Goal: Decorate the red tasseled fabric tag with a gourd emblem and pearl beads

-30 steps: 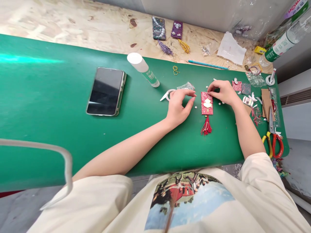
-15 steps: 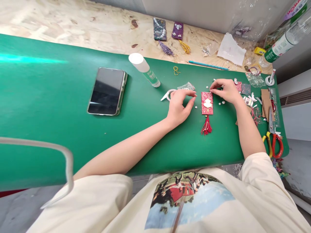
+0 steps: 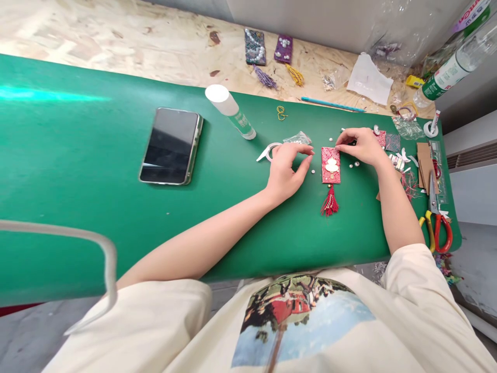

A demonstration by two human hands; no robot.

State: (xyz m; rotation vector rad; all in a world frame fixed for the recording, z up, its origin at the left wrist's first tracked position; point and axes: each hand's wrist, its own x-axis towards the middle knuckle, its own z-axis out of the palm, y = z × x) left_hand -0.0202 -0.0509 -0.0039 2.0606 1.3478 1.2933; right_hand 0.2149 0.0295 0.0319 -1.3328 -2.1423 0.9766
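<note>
A small red patterned rectangle [image 3: 325, 155] lies flat on the green mat [image 3: 240, 233], with a white gourd-shaped piece [image 3: 332, 165] on its front and a red tassel [image 3: 330, 202] at its lower edge. My right hand [image 3: 361, 146] is at its upper right corner, thumb and fingertips pinched together; whatever they hold is too small to make out. To the left, my left hand [image 3: 287, 168] rests with thumb and fingers apart, holding nothing. Beside its fingertips lies a white bead [image 3: 312, 171]. Partly behind this hand are a white tape roll [image 3: 267, 152] and a clear bag of beads [image 3: 298, 138].
A phone [image 3: 171, 146] and a glue stick [image 3: 232, 112] are on the left. Scissors [image 3: 440, 228] and cardboard strips [image 3: 424, 160] lie at the right edge. Behind are a blue pencil [image 3: 333, 104], two tasselled pieces, one purple [image 3: 283, 48], and a bottle [image 3: 444, 77].
My right fingertips have come down slightly onto the red rectangle's upper right corner. My left hand has stayed in place.
</note>
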